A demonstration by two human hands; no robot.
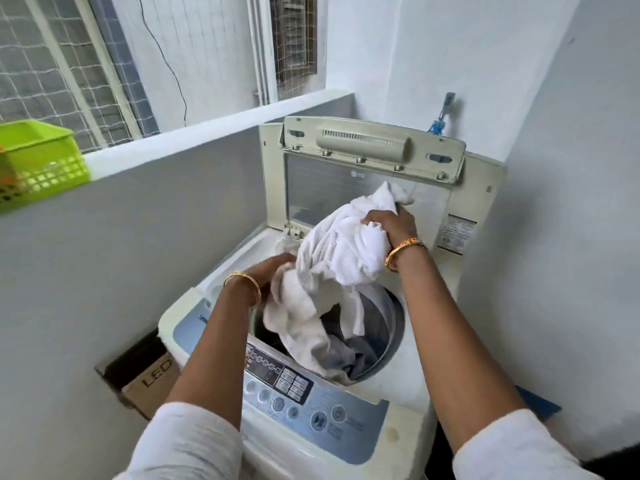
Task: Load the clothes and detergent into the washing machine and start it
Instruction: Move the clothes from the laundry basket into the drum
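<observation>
The washing machine (311, 341) is standing with its lid (363, 174) propped upright, leaving the drum (384, 327) open for loading. A bundle of white clothes (332, 268) is hanging half inside that opening, above grey fabric already lying in the drum (probably bunched so it drops in as one lot). The right hand (391, 225) is gripping the bundle's top with curled fingers, while the left hand (273, 268) is clutching its lower edge at the drum's rim. No detergent is showing.
</observation>
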